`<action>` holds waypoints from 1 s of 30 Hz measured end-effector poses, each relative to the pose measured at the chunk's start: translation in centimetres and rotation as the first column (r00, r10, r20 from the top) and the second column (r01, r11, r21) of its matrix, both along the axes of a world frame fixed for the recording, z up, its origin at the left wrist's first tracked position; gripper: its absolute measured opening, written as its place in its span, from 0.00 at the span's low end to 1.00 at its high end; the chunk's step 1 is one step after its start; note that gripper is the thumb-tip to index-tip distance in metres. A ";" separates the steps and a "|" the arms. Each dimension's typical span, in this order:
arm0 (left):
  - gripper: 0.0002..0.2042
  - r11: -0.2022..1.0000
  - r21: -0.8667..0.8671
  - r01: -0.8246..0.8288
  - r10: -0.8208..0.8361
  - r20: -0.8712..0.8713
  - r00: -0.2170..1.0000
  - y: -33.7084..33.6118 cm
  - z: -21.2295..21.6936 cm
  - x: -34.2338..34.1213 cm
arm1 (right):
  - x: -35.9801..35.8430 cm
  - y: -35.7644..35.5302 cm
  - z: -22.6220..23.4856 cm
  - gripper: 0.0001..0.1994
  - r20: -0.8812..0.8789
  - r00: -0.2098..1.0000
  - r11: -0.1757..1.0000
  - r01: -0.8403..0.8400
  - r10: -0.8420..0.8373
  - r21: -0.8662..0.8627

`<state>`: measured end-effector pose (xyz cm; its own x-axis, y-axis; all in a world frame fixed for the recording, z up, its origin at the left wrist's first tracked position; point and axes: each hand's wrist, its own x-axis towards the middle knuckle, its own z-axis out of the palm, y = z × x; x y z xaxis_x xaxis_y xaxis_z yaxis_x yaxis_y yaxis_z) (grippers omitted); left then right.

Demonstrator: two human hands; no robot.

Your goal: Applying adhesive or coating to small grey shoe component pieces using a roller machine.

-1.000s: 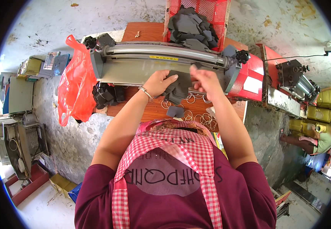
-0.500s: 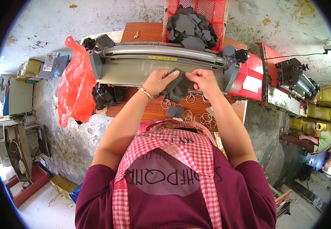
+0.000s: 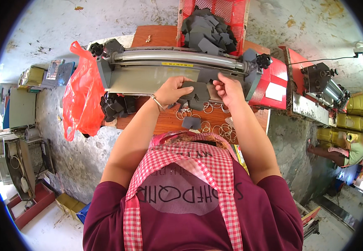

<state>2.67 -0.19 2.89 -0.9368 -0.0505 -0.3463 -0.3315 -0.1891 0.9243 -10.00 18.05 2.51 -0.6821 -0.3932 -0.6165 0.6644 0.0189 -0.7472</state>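
Observation:
My left hand (image 3: 174,90) is closed on a stack of dark grey flat pieces (image 3: 196,94), its thumb on top. The stack is over the near edge of a metal feed plate (image 3: 141,79). Just beyond it, a single dark grey flat piece (image 3: 207,75) lies close to the long steel rollers (image 3: 181,57) of a bench machine. My right hand (image 3: 228,88) has its fingers curled, with thumb and forefinger at that piece's right edge. The exact grip is hard to make out. Another grey piece (image 3: 191,122) rests on the brown tabletop (image 3: 164,121) nearer me.
Behind the rollers, a red crate (image 3: 241,25) holds a heap of similar pieces. Loose pale rings (image 3: 219,130) lie before me. A red plastic bag (image 3: 81,94) hangs at the left, beside dark bundles (image 3: 116,105). Another roller machine (image 3: 325,83) and a seated person (image 3: 355,150) are at right.
One piece is now apart from the stack, nearer the rollers. My right hand has shifted slightly right, away from the stack. The left hand still holds the stack, turned a little.

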 end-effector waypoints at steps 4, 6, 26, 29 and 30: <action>0.13 0.989 -0.146 -0.002 -0.003 -0.036 0.999 -0.4 -1.6 0.0 | 1.3 0.3 1.4 0.11 0.086 0.996 0.999 0.030 -0.026 -0.039; 0.13 0.976 -0.220 -0.002 -0.007 -0.041 0.999 -0.3 -1.8 0.0 | 1.7 0.8 1.2 0.11 0.000 0.989 0.989 -0.145 0.145 -0.001; 0.14 0.981 -0.192 0.019 -0.024 -0.020 1.000 -0.5 -1.5 -0.2 | 1.5 -0.5 2.5 0.12 -0.051 0.999 0.999 0.016 -0.013 0.046; 0.13 0.911 -0.396 0.110 -0.070 0.115 0.991 -0.8 -1.7 -0.6 | 1.5 0.2 1.5 0.10 -0.229 0.874 0.899 -0.386 0.428 0.209; 0.13 0.911 -0.397 0.113 -0.073 0.115 0.991 -0.6 -1.3 -0.6 | 1.0 0.3 0.8 0.10 -0.187 0.915 0.930 -0.334 0.359 0.152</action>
<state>2.11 -0.76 1.55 -0.9073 -0.1184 -0.4034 -0.4203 0.2273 0.8785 -9.02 18.38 3.32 -0.6333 -0.5633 -0.5307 0.4307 0.3133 -0.8464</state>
